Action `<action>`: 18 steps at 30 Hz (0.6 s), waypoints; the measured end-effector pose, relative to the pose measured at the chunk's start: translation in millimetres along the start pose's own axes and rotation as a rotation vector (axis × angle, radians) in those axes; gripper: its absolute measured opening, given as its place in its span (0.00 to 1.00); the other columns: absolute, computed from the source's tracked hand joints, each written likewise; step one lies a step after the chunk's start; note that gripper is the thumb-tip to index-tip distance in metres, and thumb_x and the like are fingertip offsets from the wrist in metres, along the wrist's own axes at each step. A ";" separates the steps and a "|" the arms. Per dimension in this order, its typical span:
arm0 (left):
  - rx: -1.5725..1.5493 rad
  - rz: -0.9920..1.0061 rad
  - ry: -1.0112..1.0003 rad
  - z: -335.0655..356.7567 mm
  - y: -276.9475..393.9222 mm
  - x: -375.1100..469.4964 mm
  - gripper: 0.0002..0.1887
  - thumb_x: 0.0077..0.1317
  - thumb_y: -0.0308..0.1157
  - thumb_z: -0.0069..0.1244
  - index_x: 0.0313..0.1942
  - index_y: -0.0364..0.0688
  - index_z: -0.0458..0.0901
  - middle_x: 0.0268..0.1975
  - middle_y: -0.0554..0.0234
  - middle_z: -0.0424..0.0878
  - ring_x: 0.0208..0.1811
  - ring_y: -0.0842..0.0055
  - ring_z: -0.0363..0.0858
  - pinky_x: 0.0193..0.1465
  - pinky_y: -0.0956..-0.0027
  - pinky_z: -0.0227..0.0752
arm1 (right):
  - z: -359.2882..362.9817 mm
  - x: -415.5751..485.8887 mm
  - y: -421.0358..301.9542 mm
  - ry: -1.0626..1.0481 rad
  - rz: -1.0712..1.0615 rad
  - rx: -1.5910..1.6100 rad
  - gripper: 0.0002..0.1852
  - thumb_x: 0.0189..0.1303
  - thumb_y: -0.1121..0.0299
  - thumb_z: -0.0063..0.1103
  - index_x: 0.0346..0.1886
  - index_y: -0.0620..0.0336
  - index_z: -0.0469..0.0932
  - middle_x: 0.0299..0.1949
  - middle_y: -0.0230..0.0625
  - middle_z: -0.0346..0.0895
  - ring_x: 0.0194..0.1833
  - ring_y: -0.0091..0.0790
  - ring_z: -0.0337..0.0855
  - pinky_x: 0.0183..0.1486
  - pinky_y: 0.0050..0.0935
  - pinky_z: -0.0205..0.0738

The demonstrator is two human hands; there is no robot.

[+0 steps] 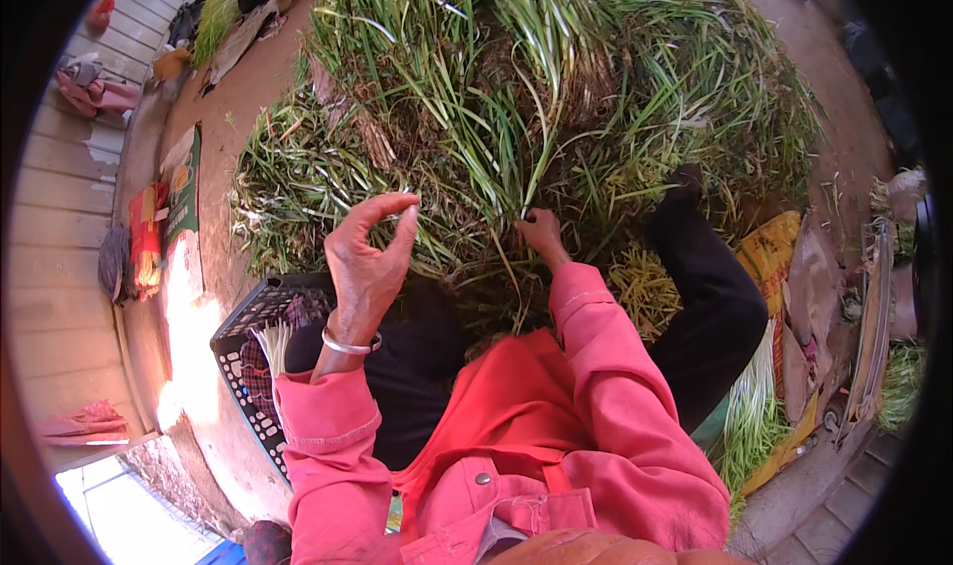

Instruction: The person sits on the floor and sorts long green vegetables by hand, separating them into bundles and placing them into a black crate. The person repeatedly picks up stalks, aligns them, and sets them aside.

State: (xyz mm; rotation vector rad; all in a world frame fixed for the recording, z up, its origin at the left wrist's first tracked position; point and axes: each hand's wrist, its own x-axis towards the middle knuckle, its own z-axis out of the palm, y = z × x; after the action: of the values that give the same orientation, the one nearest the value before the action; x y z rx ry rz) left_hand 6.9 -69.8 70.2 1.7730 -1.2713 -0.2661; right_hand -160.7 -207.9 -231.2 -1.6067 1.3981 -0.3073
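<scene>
My left hand [372, 248] is raised in front of the heap's near left edge. Its thumb and forefinger curl into a ring with their tips together, and no object shows clearly between them. A pale bracelet circles that wrist. My right hand [541, 231] is low at the near side of the heap, its fingers closed around the pale lower ends of a few long green stalks [537, 174]. Before me lies a large heap of leafy green stalks [447, 111], with white stems and brown roots tangled among the leaves. My fingertips on the right are partly hidden by the stalks.
A black plastic crate [227, 356] stands by my left leg with pale trimmed stems [274, 341] in it. Cleaned stalks [756, 408] lie at my right beside a yellow sack [774, 245]. My bent right leg [707, 304] borders the heap. A panelled wall [67, 237] rises at left.
</scene>
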 end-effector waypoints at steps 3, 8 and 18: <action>0.000 -0.055 -0.085 9.2 -10.7 1.2 0.06 0.59 0.26 0.54 0.37 0.37 0.85 0.35 0.64 0.86 0.39 0.82 0.81 0.47 0.76 0.72 | -26.3 -17.3 -43.5 -0.123 -0.050 0.529 0.10 0.52 0.68 0.64 0.36 0.64 0.81 0.24 0.30 0.78 0.26 0.22 0.74 0.29 0.25 0.68; -0.075 -0.132 -0.184 29.4 -18.9 10.8 0.08 0.59 0.30 0.55 0.37 0.37 0.84 0.34 0.65 0.86 0.35 0.83 0.82 0.41 0.78 0.74 | -63.1 -44.8 -108.8 -0.205 -0.345 0.582 0.08 0.55 0.70 0.63 0.36 0.63 0.81 0.26 0.25 0.77 0.26 0.17 0.70 0.29 0.21 0.66; -0.348 -0.246 -0.421 89.6 -32.5 19.3 0.14 0.53 0.34 0.62 0.35 0.34 0.84 0.29 0.62 0.84 0.31 0.81 0.81 0.36 0.76 0.74 | -89.1 -108.2 -134.1 -0.042 -0.514 0.174 0.15 0.48 0.62 0.68 0.31 0.66 0.80 0.23 0.32 0.79 0.24 0.22 0.74 0.30 0.25 0.69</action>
State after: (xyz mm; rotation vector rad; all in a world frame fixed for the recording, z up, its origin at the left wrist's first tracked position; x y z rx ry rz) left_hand -19.4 -132.6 0.9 1.6131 -1.1959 -0.9827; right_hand -173.1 -170.6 -41.2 -1.7940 0.8802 -0.6720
